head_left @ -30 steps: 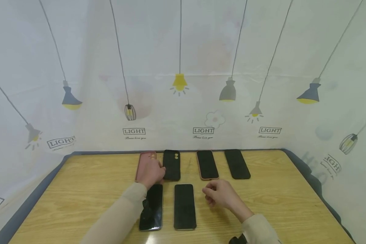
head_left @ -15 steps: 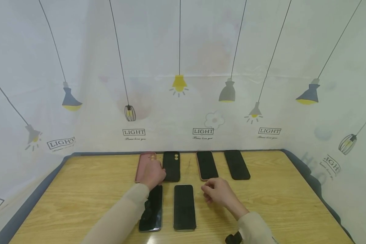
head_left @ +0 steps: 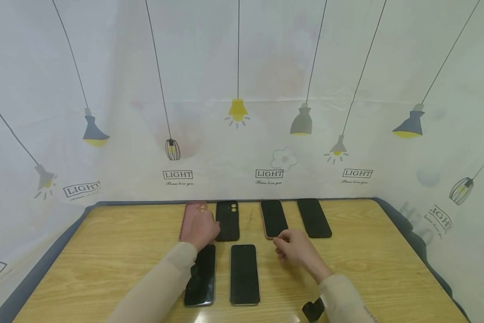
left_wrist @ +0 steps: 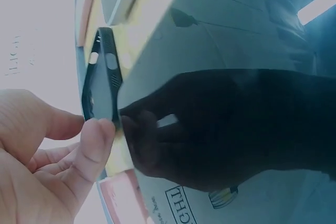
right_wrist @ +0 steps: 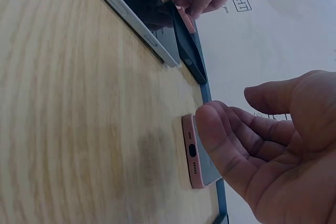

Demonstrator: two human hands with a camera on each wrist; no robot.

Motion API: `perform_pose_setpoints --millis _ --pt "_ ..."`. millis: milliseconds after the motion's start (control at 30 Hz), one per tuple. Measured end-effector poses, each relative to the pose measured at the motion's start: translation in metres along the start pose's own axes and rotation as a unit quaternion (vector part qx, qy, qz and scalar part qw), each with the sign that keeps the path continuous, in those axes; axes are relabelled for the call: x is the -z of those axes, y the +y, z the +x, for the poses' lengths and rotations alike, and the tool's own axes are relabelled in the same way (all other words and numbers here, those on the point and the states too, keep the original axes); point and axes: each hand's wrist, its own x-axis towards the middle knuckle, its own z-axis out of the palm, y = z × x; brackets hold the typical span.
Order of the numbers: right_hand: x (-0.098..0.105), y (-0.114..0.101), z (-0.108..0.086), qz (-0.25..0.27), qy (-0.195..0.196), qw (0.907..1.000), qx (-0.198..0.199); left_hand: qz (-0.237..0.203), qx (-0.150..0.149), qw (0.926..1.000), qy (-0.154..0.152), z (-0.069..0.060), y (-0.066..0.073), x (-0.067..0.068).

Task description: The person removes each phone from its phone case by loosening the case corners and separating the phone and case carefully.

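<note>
Head view shows black case (head_left: 228,220) beside left hand (head_left: 202,229), pink-edged phone (head_left: 274,217) near right hand (head_left: 297,246), both relaxed.

Left hand (head_left: 204,228) over pink case (head_left: 189,214), perhaps touching; right hand (head_left: 299,246) near pink-edged phone (head_left: 274,217).

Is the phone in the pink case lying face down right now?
No: in the head view, the pink-cased phone lies on the wooden table with its dark screen facing up.
</note>
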Motion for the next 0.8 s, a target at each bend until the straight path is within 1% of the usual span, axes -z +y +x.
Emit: perform_pose_setpoints --millis 67,200,300,433,567,633,800 --pt "0.004 0.0 0.002 -0.002 0.005 1.0 -0.004 0.012 -0.014 0.9998 0.004 -0.003 0.003 0.002" --pt "0.01 0.003 0.006 -0.008 0.014 0.9998 -0.01 0.024 -0.053 0.9982 0.015 -0.01 0.011 0.006" --pt "0.014 0.007 0.01 -0.016 0.018 0.9997 -0.01 0.003 -0.057 0.9984 0.009 -0.014 0.016 0.006" --pt "0.019 0.012 0.013 -0.021 0.025 0.9994 -0.01 -0.031 -0.053 0.9981 0.001 -0.019 0.021 0.003" --pt "0.022 0.014 0.015 -0.039 0.033 0.9987 -0.008 -0.063 -0.066 0.9958 0.0 -0.023 0.023 -0.002" --pt "0.024 0.015 0.017 -0.063 0.04 0.9972 -0.003 -0.079 -0.074 0.9941 -0.002 -0.025 0.024 -0.005" --pt "0.024 0.019 0.024 -0.136 0.064 0.9886 0.006 -0.107 -0.085 0.9904 -0.017 -0.032 0.029 -0.011"
